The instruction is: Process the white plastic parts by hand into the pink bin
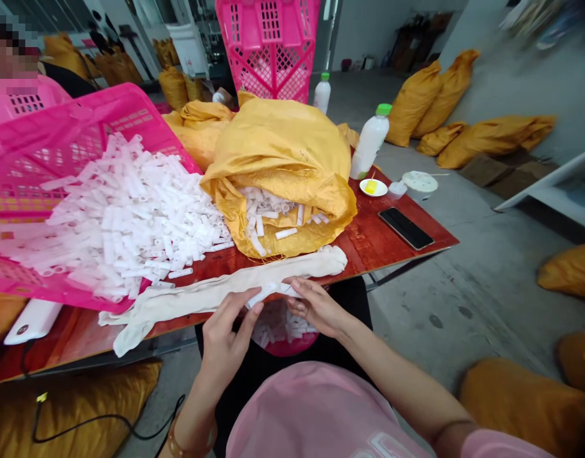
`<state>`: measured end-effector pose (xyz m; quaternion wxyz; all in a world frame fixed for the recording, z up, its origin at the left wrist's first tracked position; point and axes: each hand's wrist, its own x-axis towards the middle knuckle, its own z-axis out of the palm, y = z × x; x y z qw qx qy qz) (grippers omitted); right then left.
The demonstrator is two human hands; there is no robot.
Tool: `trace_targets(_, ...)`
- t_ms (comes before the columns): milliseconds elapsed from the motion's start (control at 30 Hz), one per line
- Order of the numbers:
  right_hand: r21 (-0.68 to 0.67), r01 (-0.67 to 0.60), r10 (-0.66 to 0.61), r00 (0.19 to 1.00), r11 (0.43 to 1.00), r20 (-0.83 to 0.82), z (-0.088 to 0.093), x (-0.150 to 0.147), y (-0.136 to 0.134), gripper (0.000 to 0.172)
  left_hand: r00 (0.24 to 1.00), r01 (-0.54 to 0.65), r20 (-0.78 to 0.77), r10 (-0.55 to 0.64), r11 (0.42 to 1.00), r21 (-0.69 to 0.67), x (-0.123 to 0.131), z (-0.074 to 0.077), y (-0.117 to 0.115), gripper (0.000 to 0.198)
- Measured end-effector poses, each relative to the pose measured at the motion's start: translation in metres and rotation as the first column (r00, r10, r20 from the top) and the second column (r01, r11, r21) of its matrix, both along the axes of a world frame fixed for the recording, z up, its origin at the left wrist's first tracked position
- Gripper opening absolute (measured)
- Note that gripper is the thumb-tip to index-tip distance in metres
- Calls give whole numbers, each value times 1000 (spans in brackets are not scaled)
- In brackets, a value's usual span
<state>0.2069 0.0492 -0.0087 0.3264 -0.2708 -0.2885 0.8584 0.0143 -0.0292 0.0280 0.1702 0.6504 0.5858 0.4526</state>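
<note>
My left hand (231, 323) pinches a short white plastic tube (260, 296) between thumb and fingers. Close beside it, my right hand (318, 308) closes on another white piece (287, 290), which looks like a similar tube. The two pieces meet or nearly meet; I cannot tell whether they are joined. Just beyond my hands a long rolled white cloth (216, 287) lies along the table's front edge. Below my hands, a pink container (292, 346) at my lap holds several white tubes (277, 323).
A tilted pink basket (144, 108) spills a heap of white tubes (144, 216) at left. An open yellow sack (282, 140) holds more tubes. On the red table (363, 245) are a phone (407, 228), a bottle (370, 143) and a small dish (379, 189). Another person sits at far left.
</note>
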Motion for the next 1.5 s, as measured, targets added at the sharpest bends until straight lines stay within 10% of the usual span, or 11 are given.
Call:
trace_targets(133, 73, 16, -17, 1000, 997, 24, -3, -3, 0, 41, 995, 78, -56, -79, 997, -16, 2, 1, -7, 21)
trace_targets(300, 119, 10, -20, 996, 993, 82, -3, -4, 3, 41, 985, -151, -74, 156, 986, 64, 0, 5, -8, 21)
trace_targets(467, 252, -76, 41, 989, 965, 141, -5, 0, 2, 41, 997, 45, -57, -46, 999, -22, -7, 5, -2, 24)
trace_targets(633, 747, -180, -144, 927, 640, 347, -2, 7, 1, 31, 977, 137, 198, -83, 951, -276, -3, -4, 9, 32)
trace_targets(733, 789, -292, -164, 883, 540, 439, 3, 10, 2, 30, 964, 112, 266, -28, 946, -305, 4, -12, 13, 38)
trace_targets(933, 374, -476, 401, 877, 796, 265, -1, 14, 0, 38, 933, 68, 361, 19, 971, -227, 3, -10, 12, 26)
trace_targets(1033, 234, -571, 560, 820, 787, 119, -7, 12, -3, 43, 961, 192, 241, -134, 953, -235, -5, -4, 14, 30)
trace_targets(1133, 463, -438, 261, 880, 771, 398, -10, 8, -7, 40, 974, 161, 203, -99, 935, -315, -5, -3, 15, 41)
trace_targets(1267, 737, -341, -236, 797, 584, 556, -7, 5, -11, 29, 935, 74, 348, 72, 918, -389, 7, -12, 12, 45)
trace_targets(1433, 329, -413, 335, 903, 849, 269, -1, 10, -10, 36, 906, 191, 422, -24, 914, -359, 10, -13, 9, 44)
trace_targets(1500, 133, -485, 479, 874, 864, 77, -4, 10, -12, 37, 922, 202, 381, -63, 919, -337, 10, -12, 9, 44)
